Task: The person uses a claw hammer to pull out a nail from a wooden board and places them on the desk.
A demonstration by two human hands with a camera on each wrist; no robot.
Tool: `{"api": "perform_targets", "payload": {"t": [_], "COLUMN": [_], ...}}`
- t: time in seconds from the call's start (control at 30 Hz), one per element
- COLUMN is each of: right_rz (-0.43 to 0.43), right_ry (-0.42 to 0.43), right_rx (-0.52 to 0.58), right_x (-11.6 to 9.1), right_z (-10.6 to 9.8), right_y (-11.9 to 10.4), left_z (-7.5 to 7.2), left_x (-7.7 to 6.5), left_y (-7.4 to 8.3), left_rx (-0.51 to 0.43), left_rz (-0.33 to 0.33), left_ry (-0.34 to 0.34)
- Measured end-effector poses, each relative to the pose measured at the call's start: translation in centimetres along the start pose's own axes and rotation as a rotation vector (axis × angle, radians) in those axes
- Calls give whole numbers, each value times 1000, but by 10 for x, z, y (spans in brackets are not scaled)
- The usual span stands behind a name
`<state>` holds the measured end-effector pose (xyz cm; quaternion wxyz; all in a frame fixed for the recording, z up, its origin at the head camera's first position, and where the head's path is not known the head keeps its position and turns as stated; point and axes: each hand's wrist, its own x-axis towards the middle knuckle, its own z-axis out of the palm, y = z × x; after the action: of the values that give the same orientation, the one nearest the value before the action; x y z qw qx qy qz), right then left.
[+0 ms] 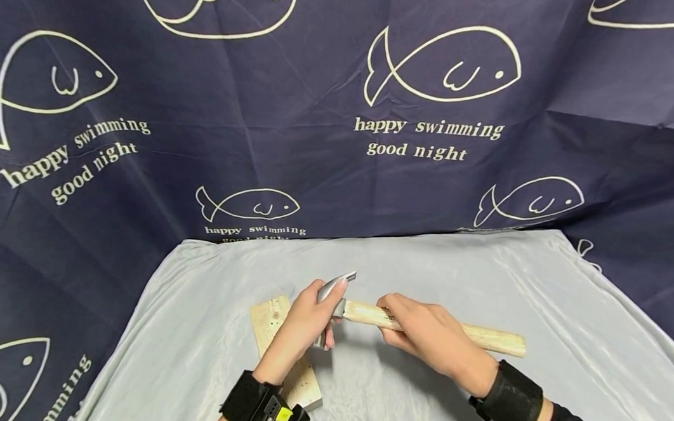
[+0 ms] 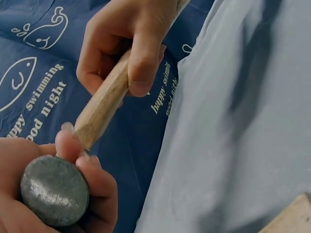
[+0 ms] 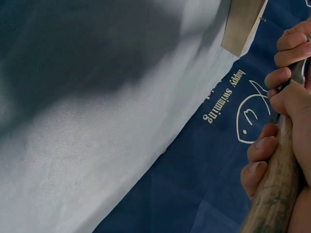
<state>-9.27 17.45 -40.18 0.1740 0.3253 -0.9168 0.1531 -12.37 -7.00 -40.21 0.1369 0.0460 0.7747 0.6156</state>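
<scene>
A claw hammer with a pale wooden handle [image 1: 495, 340] is held across the front, above the cloth. My left hand [image 1: 301, 317] grips its metal head, fingers curled round it; the round striking face [image 2: 54, 191] shows beside the palm in the left wrist view, and the claw [image 1: 335, 284] sticks out past the thumb in the head view. Around the middle of the handle wraps my right hand [image 1: 429, 336], the handle's end jutting out to the right. A wooden board [image 1: 269, 316] lies on the cloth below the left hand, partly covered by that hand and forearm.
Pale grey cloth [image 1: 547, 301] covers the table, with soft creases. Dark blue fabric [image 1: 323, 160] printed with white fish and lettering hangs behind and along the sides. A thin projection [image 3: 263, 19] stands out from the board's edge in the right wrist view.
</scene>
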Motion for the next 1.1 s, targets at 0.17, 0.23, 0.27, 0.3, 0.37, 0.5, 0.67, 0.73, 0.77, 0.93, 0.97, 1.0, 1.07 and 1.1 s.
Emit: {"api": "perform_targets", "payload": {"t": [0.17,0.23,0.27,0.3,0.37,0.5,0.67,0.73,0.77,0.93,0.97,1.0,1.07,1.1], "right_rz": [-27,-29,-30,-29,-26,-26,-19,-14,-9,2,2,-1,-7,-10], "right_ry": [15,13,11,9,8,14,1,2,5,26,29,31,37,39], "right_rx": [-12,-6,-1,4,16,23,18,6,-2,-24,-29,-34,-49,-57], "right_x": [2,3,4,4,5,8,12,13,13,14,14,15,15,15], "right_z": [0,0,0,0,1,3,7,8,7,5,4,4,4,4], "right_y": [-1,-1,-1,-1,-2,-4,-7,-8,-8,-7,-7,-7,-7,-7], "left_z": [0,0,0,-1,-1,-4,-9,-9,-9,-9,-9,-9,-10,-10], "left_x": [0,-1,-1,-1,0,1,0,0,0,1,1,1,1,1], "left_y": [0,0,0,-1,-2,-7,-11,-10,-10,-7,-7,-6,-7,-7], "left_rx": [-40,-46,-49,-47,-45,-43,-77,-89,-94,-108,-110,-113,-121,-129], "left_rz": [7,13,14,13,10,-5,-35,-35,-34,-18,-16,-15,-16,-21], "left_ry": [22,30,30,32,32,37,55,56,56,67,69,71,71,70]}}
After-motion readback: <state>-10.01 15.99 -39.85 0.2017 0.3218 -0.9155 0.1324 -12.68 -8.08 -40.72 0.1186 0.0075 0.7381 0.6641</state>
